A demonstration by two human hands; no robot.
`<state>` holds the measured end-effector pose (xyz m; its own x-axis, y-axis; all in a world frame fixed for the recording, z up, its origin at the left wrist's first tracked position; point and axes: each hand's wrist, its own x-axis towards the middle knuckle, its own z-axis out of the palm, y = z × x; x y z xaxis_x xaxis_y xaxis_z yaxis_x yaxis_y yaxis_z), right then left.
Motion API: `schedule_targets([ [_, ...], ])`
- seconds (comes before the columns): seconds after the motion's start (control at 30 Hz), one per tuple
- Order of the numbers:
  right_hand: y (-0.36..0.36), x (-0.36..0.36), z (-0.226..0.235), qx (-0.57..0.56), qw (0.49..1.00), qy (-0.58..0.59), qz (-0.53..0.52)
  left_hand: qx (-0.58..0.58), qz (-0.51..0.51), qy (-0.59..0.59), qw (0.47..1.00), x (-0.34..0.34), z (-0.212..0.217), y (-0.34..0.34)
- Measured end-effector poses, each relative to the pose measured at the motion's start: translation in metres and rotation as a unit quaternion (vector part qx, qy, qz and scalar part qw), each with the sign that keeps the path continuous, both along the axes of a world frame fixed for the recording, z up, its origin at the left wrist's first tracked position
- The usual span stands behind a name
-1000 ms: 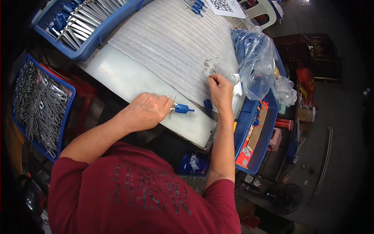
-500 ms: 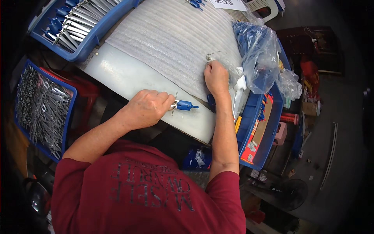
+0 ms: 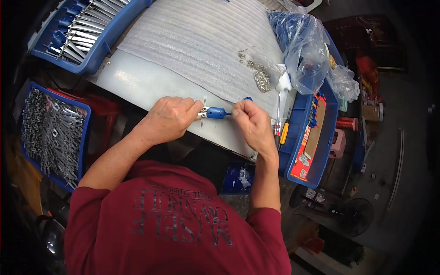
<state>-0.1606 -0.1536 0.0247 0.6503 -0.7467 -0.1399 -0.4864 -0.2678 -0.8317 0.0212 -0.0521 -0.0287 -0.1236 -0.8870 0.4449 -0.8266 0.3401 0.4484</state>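
We are clenching our left hand (image 3: 172,117) around the metal end (image 3: 204,111) of a blue fitting (image 3: 215,112) over the white board (image 3: 137,78) and curling our right hand (image 3: 252,124), fingers bunched, by the fitting's tip (image 3: 228,113); whether it is gripping anything, we cannot tell.

floor (image 3: 384,149): dark grey, dimly lit | black fan (image 3: 355,217): lower right | red stool (image 3: 104,111): left

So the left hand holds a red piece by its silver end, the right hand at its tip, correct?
The piece is blue, not red, as the head view shows; the left hand does hold its silver end, the right hand at its tip.
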Motion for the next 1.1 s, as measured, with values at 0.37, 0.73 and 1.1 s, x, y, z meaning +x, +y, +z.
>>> schedule_targets([
  [0.37,0.017,0.004,-0.016,-0.118,0.991,0.054,0.026,-0.003,0.016,-0.050,0.999,-0.003,-0.007,0.001],
  [0.73,0.019,0.010,-0.020,-0.129,0.989,0.073,-0.003,0.013,0.024,-0.087,0.996,-0.003,-0.007,0.002],
  [1.1,0.019,0.011,-0.020,-0.115,0.989,0.089,-0.011,0.024,0.013,-0.089,0.996,-0.003,-0.006,0.002],
])
